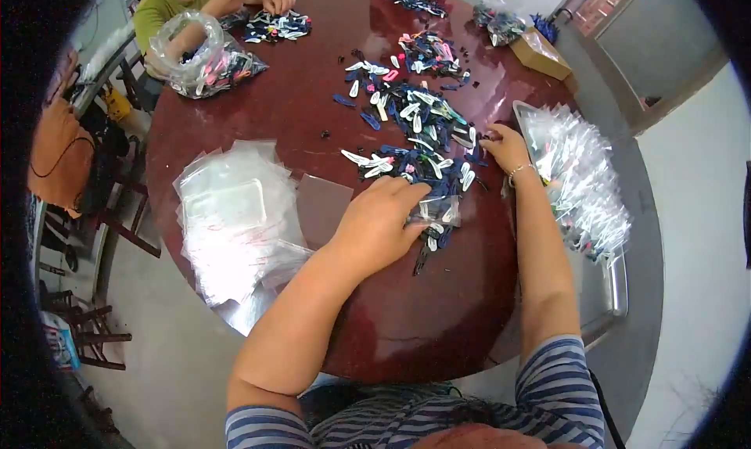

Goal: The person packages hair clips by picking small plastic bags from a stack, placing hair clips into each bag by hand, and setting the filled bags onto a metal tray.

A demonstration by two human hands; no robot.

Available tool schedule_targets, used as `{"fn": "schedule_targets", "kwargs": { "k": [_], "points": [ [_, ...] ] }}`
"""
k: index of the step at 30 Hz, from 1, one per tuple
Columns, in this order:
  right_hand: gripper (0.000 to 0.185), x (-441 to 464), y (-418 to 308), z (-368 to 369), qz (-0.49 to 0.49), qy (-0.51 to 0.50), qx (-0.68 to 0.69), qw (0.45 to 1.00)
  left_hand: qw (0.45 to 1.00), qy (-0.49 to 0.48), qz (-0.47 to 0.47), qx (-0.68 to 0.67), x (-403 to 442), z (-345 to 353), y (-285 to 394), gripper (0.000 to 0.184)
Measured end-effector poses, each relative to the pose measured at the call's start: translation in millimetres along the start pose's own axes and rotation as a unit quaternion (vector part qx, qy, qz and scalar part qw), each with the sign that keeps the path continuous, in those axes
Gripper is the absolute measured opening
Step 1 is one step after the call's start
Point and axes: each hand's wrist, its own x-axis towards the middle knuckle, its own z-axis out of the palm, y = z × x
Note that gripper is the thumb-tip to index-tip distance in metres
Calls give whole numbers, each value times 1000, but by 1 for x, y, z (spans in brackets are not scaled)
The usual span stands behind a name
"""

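My left hand (pixel 385 220) is closed around the edge of a small clear plastic bag (pixel 442 211), at the near end of a long pile of hair clips (pixel 422 109) in white, navy, black and pink. My right hand (pixel 504 147) is at the right side of the pile, its fingers pinched at some dark clips; what they hold is too small to name. Left of my left arm, a stack of flat clear bags (pixel 235 214) lies on the dark red round table (pixel 438 316).
A metal tray (pixel 615 286) heaped with filled clear bags (pixel 579 179) stands right of my right arm. Across the table at the upper left, a person in a green top (pixel 168 15) handles clips beside a large open bag (pixel 205 70). A cardboard box (pixel 541 55) sits at the back right.
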Motion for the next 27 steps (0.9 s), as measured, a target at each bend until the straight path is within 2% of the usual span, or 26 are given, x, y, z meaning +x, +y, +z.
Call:
{"fn": "schedule_targets", "kwargs": {
  "k": [2, 4, 7, 11, 13, 14, 16, 17, 19, 20, 22, 26, 27],
  "points": [
    [46, 13, 0, 9, -56, -10, 2, 998, 1000, -6, -4, 6, 0, -1, 1, 41],
    [46, 24, 0, 12, -68, -30, -10, 997, 1000, -15, -15, 2, 1, -3, 2, 41],
    [37, 38, -5, 22, -147, -64, 39, 986, 1000, -14, -18, 0, 1, -5, 3, 40],
    [32, 36, -4, 21, -135, -67, -5, 989, 1000, -4, -16, -3, 0, -2, -2, 40],
    [27, 28, -7, 25, -76, -11, -22, 997, 1000, 14, -9, -6, 0, -2, -5, 42],
    [27, 24, -9, 27, -78, -10, -23, 997, 1000, 16, -8, -6, 0, -2, -5, 42],
    [25, 11, -14, 31, -83, 71, -21, 994, 999, 31, -26, 8, 1, -3, -6, 43],
    [25, 4, -16, 30, -84, 70, -21, 994, 999, 32, -26, 7, 1, -3, -7, 43],
    [24, -9, -22, 25, -47, 103, 99, 989, 995, 89, -27, 30, 1, 0, -11, 41],
    [24, -15, -26, 24, -48, 102, 99, 989, 995, 90, -28, 31, 1, 1, -13, 41],
    [23, -26, -36, 19, 32, 77, 282, 956, 990, 122, -12, 69, 1, 0, -16, 42],
    [23, -87, -110, -4, -11, 22, 413, 910, 988, 123, -11, 94, -1, 5, -18, 45],
    [22, -101, -122, -6, -38, 6, 388, 921, 989, 111, -13, 98, -1, 6, -18, 45]
  ]
}}
